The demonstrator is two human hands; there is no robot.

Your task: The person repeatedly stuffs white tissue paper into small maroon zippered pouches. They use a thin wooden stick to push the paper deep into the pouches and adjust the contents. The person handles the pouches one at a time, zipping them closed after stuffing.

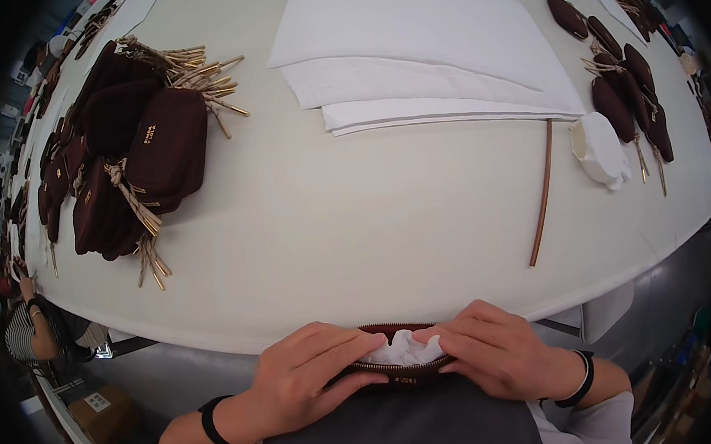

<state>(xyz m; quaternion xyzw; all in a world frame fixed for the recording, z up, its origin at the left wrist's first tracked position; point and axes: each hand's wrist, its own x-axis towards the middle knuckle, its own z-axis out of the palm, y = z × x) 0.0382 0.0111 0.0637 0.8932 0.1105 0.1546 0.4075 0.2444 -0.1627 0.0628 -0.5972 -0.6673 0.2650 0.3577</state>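
Note:
Between my hands, at the table's near edge, is a dark maroon zip pouch [405, 378] with its zipper undone. Crumpled white tissue paper [403, 349] fills its mouth. My left hand [304, 374] grips the pouch's left end, thumb on the near side and fingers at the far rim. At the other end, my right hand [500, 348] pinches the pouch the same way, its fingertips touching the paper. The lower part of the pouch is hidden from view.
A pile of maroon pouches [170, 144] with gold-tipped cord pulls lies at left. More pouches [627, 92] lie at right. White paper sheets [416, 20] spread across the far middle. A brown rod [542, 196] and a crumpled white wad [600, 151] lie nearby. Another person's arm [40, 326] shows at far left.

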